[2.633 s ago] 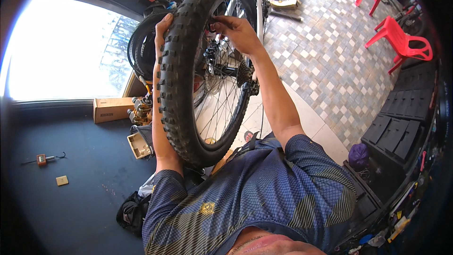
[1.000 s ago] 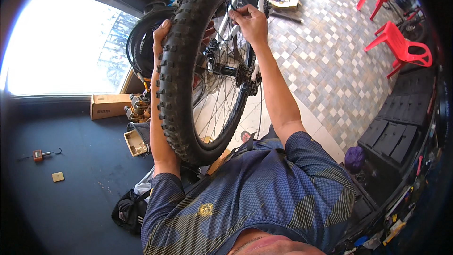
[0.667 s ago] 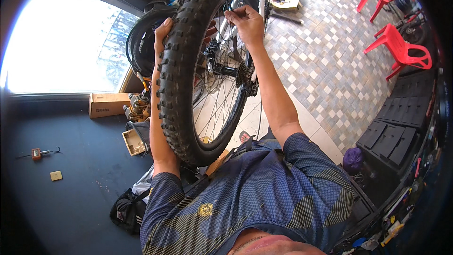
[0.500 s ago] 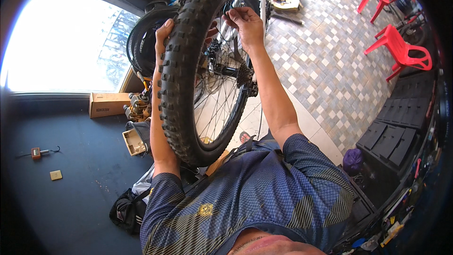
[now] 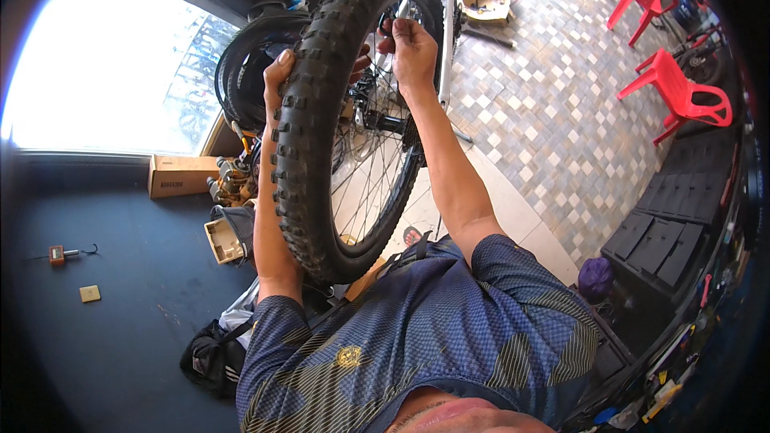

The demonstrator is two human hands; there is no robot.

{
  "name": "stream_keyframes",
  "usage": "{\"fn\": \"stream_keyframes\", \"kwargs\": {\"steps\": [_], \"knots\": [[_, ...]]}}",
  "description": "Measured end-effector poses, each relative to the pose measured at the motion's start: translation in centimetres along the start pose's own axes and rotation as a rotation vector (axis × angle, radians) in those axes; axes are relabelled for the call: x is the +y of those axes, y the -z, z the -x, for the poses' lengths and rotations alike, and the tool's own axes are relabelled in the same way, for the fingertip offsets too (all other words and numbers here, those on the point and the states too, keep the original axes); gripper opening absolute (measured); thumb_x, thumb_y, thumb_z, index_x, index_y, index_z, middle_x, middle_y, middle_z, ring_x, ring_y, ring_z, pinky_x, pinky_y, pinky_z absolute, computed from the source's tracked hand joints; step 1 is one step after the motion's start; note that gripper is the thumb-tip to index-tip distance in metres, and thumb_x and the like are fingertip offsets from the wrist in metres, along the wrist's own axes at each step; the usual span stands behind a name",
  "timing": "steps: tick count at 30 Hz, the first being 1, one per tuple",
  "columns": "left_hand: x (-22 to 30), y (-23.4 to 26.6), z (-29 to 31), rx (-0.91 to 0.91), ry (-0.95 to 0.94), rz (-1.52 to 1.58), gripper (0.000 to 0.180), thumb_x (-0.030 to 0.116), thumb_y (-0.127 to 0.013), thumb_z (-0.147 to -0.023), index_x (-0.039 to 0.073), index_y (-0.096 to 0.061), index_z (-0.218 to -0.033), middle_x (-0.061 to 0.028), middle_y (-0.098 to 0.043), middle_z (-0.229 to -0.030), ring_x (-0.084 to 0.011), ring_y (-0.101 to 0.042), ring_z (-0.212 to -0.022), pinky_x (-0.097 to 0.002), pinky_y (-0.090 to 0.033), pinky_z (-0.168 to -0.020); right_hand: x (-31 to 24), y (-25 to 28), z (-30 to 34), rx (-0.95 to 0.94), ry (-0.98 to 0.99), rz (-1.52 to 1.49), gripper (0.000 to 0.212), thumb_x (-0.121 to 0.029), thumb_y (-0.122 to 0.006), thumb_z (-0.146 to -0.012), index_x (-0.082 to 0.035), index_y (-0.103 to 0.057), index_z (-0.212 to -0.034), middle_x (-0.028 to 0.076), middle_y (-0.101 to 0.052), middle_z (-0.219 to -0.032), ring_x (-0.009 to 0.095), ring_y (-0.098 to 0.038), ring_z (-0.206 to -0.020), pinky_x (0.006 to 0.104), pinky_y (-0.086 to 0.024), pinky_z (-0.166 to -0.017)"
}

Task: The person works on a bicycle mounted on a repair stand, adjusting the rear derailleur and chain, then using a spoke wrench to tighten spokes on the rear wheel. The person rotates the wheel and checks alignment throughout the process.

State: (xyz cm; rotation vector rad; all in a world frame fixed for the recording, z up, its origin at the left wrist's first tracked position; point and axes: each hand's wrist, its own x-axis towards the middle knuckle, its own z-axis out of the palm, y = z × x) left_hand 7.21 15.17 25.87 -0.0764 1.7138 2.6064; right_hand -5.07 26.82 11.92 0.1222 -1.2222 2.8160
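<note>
A bicycle wheel with a chunky black knobby tire (image 5: 301, 156) stands upright in front of me, its thin spokes and dark hub (image 5: 389, 123) showing through the rim. My left hand (image 5: 277, 74) is wrapped round the tire from the left, thumb outside and fingertips showing within the wheel opening. On the wheel's right side, my right hand (image 5: 413, 52) is closed in a pinch near the upper spokes. Something small and dark shows at its fingertips, too small to name. Part of the white bike frame (image 5: 449, 40) rises just right of that hand. My right forearm hides most of the sprockets.
Red plastic chairs (image 5: 686, 92) stand on the tiled floor at the right, near black drawer units (image 5: 662, 244). An open cardboard box (image 5: 487, 0) lies beyond the bike. Spare tires (image 5: 233, 72) hang at the left, above a long carton (image 5: 180, 176) by the blue wall.
My right hand has moved slightly down and left, staying pinched, and its forearm now covers the sprockets. My left hand keeps its grip on the tire.
</note>
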Motion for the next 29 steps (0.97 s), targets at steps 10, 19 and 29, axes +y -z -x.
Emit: {"fn": "stream_keyframes", "kwargs": {"steps": [10,19,29], "knots": [[-0.4,1.1,1.5,-0.088,-0.028,0.124,0.057,0.041,-0.051,-0.093,-0.007,-0.056,-0.125,-0.0224,-0.065,-0.116,-0.03,-0.068,-0.099,-0.0385,-0.054,-0.092,-0.4,1.5,-1.0,-0.229,-0.426,-0.463,0.025,-0.027,-0.057,-0.1,-0.003,-0.064,-0.095,0.014,-0.068,-0.086,0.011,-0.045,-0.052,0.0243,-0.036,-0.05],[-1.0,2.6,1.5,-0.028,-0.032,0.066,0.058,0.04,-0.051,-0.093,-0.005,-0.053,-0.129,-0.0211,-0.063,-0.121,-0.0288,-0.066,-0.103,-0.037,-0.052,-0.094,-1.7,0.8,-0.9,-0.183,-0.49,-0.339,0.024,-0.031,-0.059,-0.099,-0.008,-0.06,-0.102,0.007,-0.062,-0.078,0.009,-0.043,-0.053,0.0265,-0.033,-0.05],[-1.5,1.9,0.6,-0.15,-0.029,0.016,0.074,0.049,-0.055,-0.09,0.001,-0.041,-0.143,-0.0189,-0.055,-0.135,-0.032,-0.061,-0.116,-0.036,-0.044,-0.105,-3.2,0.7,-0.4,-0.147,0.271,0.737,0.049,-0.022,-0.079,-0.083,0.0,-0.048,-0.114,0.013,-0.066,-0.097,0.026,-0.067,-0.081,0.0319,-0.054,-0.073]]}}
